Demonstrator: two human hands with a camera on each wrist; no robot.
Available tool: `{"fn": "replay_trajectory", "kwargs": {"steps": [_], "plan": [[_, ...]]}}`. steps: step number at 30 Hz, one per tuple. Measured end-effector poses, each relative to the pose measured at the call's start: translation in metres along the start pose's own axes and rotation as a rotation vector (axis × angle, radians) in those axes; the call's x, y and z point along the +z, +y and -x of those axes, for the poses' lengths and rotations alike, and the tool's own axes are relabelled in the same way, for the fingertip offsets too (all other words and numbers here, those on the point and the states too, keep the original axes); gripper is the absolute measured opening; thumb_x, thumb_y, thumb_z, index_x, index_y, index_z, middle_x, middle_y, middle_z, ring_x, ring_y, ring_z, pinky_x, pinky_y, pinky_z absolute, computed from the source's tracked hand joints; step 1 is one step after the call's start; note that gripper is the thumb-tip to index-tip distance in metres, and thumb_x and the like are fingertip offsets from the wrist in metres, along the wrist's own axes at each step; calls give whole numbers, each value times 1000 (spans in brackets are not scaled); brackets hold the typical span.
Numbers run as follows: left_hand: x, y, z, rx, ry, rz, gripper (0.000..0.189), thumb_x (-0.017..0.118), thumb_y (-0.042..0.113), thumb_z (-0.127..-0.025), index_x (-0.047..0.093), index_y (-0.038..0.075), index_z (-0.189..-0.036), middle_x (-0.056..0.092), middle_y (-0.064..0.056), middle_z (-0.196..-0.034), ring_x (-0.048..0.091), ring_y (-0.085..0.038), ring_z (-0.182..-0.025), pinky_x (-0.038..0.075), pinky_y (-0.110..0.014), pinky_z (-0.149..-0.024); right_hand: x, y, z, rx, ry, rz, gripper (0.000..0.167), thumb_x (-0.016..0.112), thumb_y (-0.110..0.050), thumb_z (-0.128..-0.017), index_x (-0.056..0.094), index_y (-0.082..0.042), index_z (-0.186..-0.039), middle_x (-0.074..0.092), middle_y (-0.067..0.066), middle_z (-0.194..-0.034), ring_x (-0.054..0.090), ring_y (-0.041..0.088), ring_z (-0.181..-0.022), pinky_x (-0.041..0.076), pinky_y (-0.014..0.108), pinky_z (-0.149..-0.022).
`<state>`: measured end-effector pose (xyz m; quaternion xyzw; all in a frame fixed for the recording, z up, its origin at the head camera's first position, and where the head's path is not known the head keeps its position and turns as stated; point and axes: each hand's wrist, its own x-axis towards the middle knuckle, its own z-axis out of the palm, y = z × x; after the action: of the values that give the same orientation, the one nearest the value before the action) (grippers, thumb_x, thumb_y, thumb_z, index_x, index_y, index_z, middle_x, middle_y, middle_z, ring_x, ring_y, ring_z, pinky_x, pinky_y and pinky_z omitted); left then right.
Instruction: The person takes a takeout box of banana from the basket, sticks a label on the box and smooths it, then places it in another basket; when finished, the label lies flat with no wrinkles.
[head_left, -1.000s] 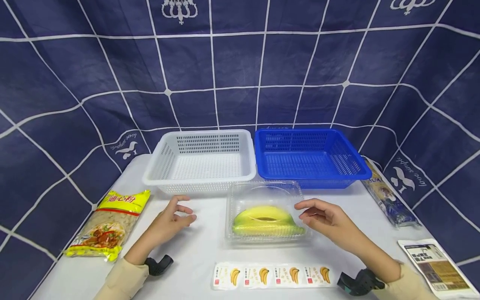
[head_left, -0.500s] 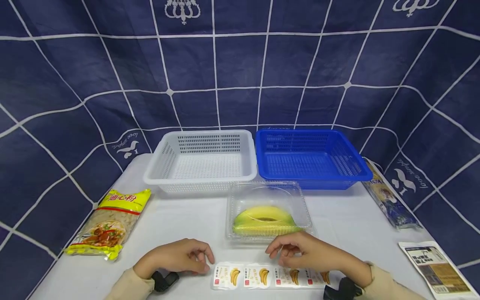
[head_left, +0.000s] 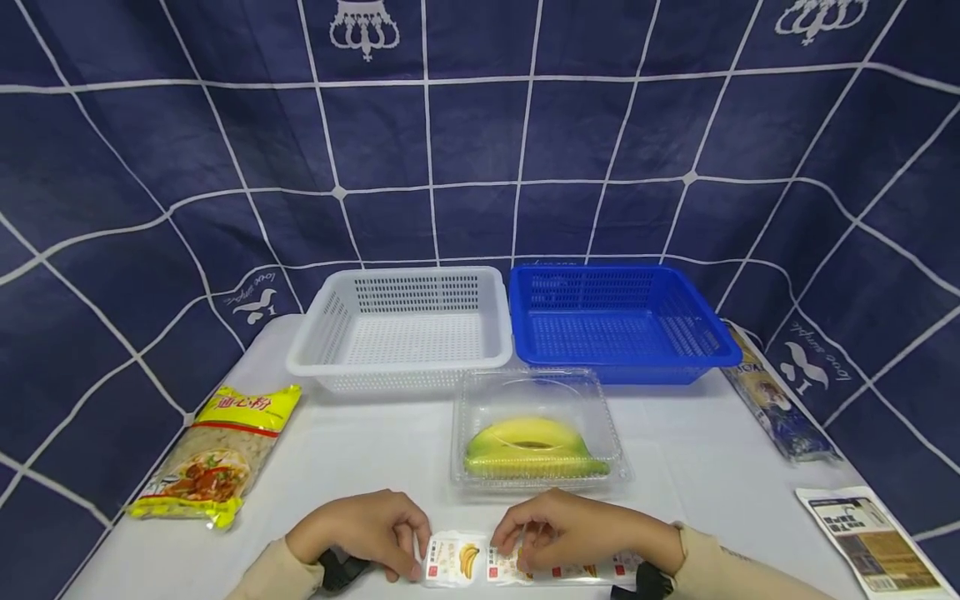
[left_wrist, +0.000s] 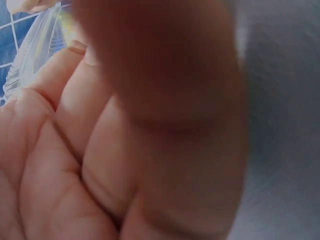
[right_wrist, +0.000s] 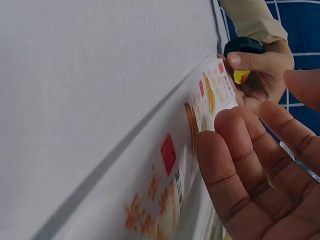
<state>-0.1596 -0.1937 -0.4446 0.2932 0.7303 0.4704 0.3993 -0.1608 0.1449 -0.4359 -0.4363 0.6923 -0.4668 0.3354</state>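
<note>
Your right hand (head_left: 566, 529), fingers relaxed, is over the banana-printed strip (head_left: 456, 560) on the white table (head_left: 375, 467); whether your left hand (head_left: 363, 531) pinches its end, I cannot tell. Lifting one end alone could bend it.

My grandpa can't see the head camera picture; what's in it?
A person's left hand is at the left end of a banana-printed strip on a white table, with the right hand over it. Beyond, a clear box holds yellow-green fruit in front of a white basket and a blue basket; packets lie at both sides.
</note>
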Motion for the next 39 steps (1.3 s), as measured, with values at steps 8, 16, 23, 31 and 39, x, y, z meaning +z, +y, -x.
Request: {"fn": "replay_trajectory", "kwargs": {"steps": [8,16,23,31,39], "plan": [[2,-1,-5,3,-10,10,8,79,-3,-87,72,-4,-83,66,-22,-63,52,3,-52,40,-12,-49,10,-1,-20,-12,-23,86,29,68,-3,-103,71,-1,-132,77,10,-124,61,-9,-92,59,19,-82],[0,0,-11,48,-61,32,15,76,2,-94,68,-10,-88,67,-23,-70,51,3,-55,41,-12,-51,18,4,-34,-12,26,52,27,69,-4,-103,71,2,-130,78,11,-120,66,-6,-97,59,20,-86],[3,4,-20,93,-99,63,20,72,2,-96,65,-16,-93,66,-33,-76,49,5,-59,40,-12,-54,22,4,-42,-5,46,127,25,73,-7,-102,71,-3,-126,80,3,-112,64,-9,-88,58,18,-81],[8,3,-33,139,-95,70,23,71,3,-98,63,-18,-94,64,-37,-79,48,6,-61,39,-12,-56,27,5,-49,-3,96,105,16,78,-10,-101,70,-5,-114,80,0,-99,59,-10,-72,55,15,-65],[11,1,-38,164,-93,86,23,72,2,-98,64,-20,-95,63,-41,-82,50,6,-62,40,-11,-57,32,6,-53,67,162,60,21,87,-15,-94,67,-10,-99,66,-23,-85,56,-9,-61,48,12,-55]]}}
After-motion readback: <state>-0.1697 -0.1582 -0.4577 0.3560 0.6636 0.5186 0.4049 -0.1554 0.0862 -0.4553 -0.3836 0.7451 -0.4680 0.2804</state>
